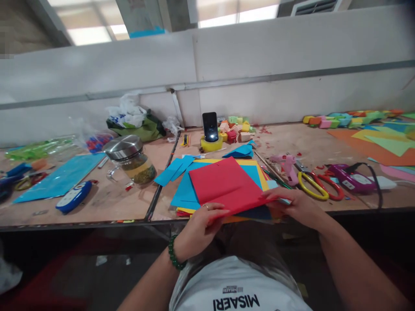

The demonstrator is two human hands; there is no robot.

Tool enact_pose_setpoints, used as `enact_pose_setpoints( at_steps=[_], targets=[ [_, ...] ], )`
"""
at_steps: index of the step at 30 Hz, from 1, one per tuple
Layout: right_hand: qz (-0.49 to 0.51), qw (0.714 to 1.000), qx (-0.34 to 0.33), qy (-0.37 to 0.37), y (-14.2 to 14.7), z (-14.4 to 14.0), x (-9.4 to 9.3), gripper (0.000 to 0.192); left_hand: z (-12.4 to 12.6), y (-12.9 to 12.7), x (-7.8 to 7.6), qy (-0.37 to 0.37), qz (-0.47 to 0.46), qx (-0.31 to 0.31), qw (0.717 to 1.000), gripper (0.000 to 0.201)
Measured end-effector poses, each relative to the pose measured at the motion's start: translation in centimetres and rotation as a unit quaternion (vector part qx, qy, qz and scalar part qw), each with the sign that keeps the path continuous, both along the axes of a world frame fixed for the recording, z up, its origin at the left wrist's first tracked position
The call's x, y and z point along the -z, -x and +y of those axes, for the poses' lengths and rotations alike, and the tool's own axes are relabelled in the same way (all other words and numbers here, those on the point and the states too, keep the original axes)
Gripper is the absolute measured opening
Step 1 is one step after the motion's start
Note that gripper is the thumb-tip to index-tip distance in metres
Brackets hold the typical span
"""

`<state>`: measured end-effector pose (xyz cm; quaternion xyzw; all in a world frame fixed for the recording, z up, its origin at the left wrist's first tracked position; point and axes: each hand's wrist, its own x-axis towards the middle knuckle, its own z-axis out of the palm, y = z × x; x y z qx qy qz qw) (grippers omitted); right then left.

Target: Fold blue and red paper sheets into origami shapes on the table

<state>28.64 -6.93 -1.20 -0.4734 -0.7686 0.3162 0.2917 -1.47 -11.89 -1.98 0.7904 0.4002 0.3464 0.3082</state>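
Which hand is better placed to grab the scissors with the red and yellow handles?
Probably the right hand: it's nearer the scissors. The left hand is farther away. Both hold the red paper, so either must let go first.

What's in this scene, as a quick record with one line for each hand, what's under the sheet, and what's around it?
Left hand: at the near edge of the red sheet
Right hand: pinching the red sheet's right corner
Left wrist: green bead bracelet
Under the sheet: blue paper and yellow paper
Behind: phone upright in a yellow stand
Left side: glass jar, metal lid on
Right side: pink glue gun; scissors with yellow and red handles
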Motion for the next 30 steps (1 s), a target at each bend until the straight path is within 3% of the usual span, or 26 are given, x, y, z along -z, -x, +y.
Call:
enact_pose_setpoints(
  at_steps=[6,8,12,16,19,22,27,30],
  targets=[
    [0.107,0.987,0.034,0.118,0.8,1.1,0.5,0.048,1.6,1.1,0.1,0.015,-0.027,-0.131,0.991,0.020],
    [0.107,0.986,0.036,0.122,1.0,1.9,0.6,0.050,1.9,1.4,0.2,0.014,-0.008,-0.174,0.985,0.020],
    [-0.022,0.998,0.037,0.041,1.5,4.1,0.3,0.046,1.9,1.7,0.1,0.009,0.049,-0.223,0.974,0.032],
    [-0.195,0.980,0.047,0.007,2.4,6.7,-0.3,0.046,2.1,1.9,-0.3,0.068,0.049,-0.272,0.959,0.040],
    [-0.274,0.961,0.027,0.014,3.5,8.1,-0.6,0.045,2.6,2.1,-0.2,0.105,0.029,-0.281,0.953,0.060],
    [-0.321,0.947,0.014,0.020,4.5,8.9,-0.7,0.043,3.0,2.1,0.0,0.080,0.069,-0.277,0.955,0.067],
    [-0.293,0.954,0.014,-0.055,5.2,10.2,-0.7,0.034,3.3,2.3,0.4,-0.005,0.180,-0.238,0.955,0.041],
    [-0.224,0.974,0.011,-0.032,5.3,11.3,-0.4,0.032,3.5,2.6,0.5,-0.007,0.177,-0.225,0.958,0.037]
  ],
)
